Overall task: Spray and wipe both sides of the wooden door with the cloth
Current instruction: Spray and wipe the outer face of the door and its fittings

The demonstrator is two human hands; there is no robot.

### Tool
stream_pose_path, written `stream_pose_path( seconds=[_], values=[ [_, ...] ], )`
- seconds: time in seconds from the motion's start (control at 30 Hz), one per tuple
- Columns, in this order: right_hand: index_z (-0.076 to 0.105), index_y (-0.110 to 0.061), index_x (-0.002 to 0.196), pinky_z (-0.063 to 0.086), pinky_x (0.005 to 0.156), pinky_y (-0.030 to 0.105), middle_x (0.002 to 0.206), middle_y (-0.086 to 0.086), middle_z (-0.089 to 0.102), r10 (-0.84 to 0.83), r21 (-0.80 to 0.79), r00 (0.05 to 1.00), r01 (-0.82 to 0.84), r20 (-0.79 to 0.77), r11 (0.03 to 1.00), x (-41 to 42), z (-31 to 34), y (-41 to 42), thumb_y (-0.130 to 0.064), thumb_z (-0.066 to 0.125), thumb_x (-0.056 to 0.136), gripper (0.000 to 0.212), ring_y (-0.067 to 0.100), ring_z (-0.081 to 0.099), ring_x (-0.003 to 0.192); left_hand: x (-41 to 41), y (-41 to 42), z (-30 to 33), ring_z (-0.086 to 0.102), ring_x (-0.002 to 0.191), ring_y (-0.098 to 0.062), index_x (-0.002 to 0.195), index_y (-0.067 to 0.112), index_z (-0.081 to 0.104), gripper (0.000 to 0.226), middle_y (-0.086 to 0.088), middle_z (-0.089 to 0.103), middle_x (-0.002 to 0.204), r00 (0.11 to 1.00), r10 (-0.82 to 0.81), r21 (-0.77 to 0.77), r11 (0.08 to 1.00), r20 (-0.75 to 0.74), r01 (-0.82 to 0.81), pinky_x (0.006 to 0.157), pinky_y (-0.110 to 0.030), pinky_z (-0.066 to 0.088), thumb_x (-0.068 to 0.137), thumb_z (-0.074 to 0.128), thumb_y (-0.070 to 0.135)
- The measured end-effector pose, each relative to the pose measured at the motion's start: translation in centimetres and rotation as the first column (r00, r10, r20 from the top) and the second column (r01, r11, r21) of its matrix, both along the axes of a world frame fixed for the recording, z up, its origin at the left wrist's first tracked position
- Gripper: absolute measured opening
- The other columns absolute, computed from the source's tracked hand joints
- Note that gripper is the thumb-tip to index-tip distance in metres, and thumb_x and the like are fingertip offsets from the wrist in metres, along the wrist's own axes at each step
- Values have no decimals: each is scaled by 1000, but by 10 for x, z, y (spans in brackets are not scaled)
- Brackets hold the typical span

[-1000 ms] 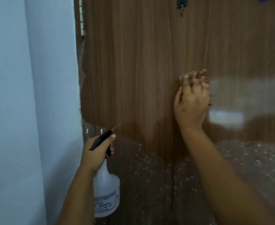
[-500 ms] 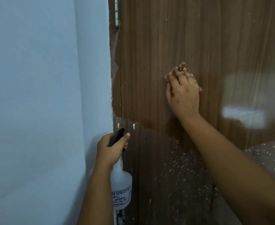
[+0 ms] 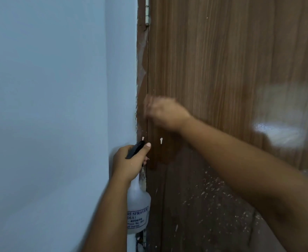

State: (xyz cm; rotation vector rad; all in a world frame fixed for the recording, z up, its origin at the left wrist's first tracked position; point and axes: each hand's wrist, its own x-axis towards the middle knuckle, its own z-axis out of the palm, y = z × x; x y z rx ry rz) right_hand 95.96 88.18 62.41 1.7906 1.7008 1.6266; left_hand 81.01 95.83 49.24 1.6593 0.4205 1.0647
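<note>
Door [image 3: 222, 60] filling the right half of the frame, brown wood grain running top to bottom, its hinge edge near centre. Wall [image 3: 49, 106], pale blue, taking up the whole left half. Frame [image 3: 142, 70], a narrow brown strip between wall and door, with a metal hinge [image 3: 147, 10] at the top centre. Lower part of the door darker and flecked with pale specks; a glossy pale reflection at mid right.

Left hand [image 3: 129, 162] at lower centre, wrapped around the neck of a sprayer [image 3: 138, 206], thumb laid up along the black spray head [image 3: 135, 151]. Bottle white and translucent, hanging upright below the fist, printed label facing the camera, set right against the corner where wall meets frame. Nozzle pointing up and to the right, close to the door's hinge edge.

Right hand [image 3: 166, 113] just above and to the right of the left, in the centre of the frame, smeared by motion blur. Placed against the door at its hinge edge, fingers reaching left toward the frame. Cannot tell whether the fingers are spread or curled, nor whether anything sits under the palm; no cloth discernible. Right forearm running down to the lower right corner, crossing the speckled lower door.

Two small white marks [image 3: 161, 140] just below the right hand, one on the frame and one on the door, beside the left thumb tip.
</note>
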Motion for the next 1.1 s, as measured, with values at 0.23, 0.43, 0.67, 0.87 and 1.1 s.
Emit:
stream_pose_path(
  seconds=[0.23, 0.43, 0.67, 0.87, 1.1],
  values=[
    [50, -3, 138, 50, 92, 45, 134, 19, 56, 122, 794, 962, 128, -245, 594, 7, -8, -10, -17, 49, 95, 45, 34, 55, 119, 4, -8, -2, 70, 69, -19, 80, 11, 70, 36, -3, 72, 68, 1000, -30, 24, 999, 1, 30, 66, -32, 51, 90, 68, 45],
    [63, -5, 128, 35, 112, 39, 143, 16, 53, 17, 152, 972, 19, -234, 988, -8, -154, 23, -13, 58, 86, 43, 32, 47, 134, 12, 2, 0, 73, 75, -23, 81, 16, 77, 19, -3, 74, 72, 999, -41, -33, 999, 3, 41, 83, -47, 59, 88, 71, 33],
    [62, -7, 131, 48, 91, 46, 130, 15, 61, 124, 687, 965, 73, -233, 723, 27, -132, -89, -8, 54, 96, 36, 33, 56, 116, 21, -3, 0, 71, 70, -22, 78, 11, 71, 26, -5, 72, 69, 998, -64, -1, 998, -19, 64, 74, -38, 57, 89, 73, 34],
    [58, -8, 135, 36, 112, 44, 141, 15, 55, 185, 973, 956, 232, -226, -9, 69, -127, -242, -24, 48, 102, 39, 36, 47, 131, 29, -17, -7, 72, 76, -22, 84, 9, 72, 27, -8, 74, 75, 990, -140, -21, 990, -24, 139, 68, -30, 54, 90, 72, 36],
    [62, -1, 124, 52, 86, 49, 121, 22, 63, 117, 897, 951, 224, -287, 380, 35, -171, -89, -8, 50, 98, 30, 38, 60, 109, 17, -21, -5, 72, 77, -24, 83, 11, 72, 24, -3, 73, 71, 982, -190, -25, 981, -5, 190, 79, -38, 57, 90, 71, 33]
  ],
)
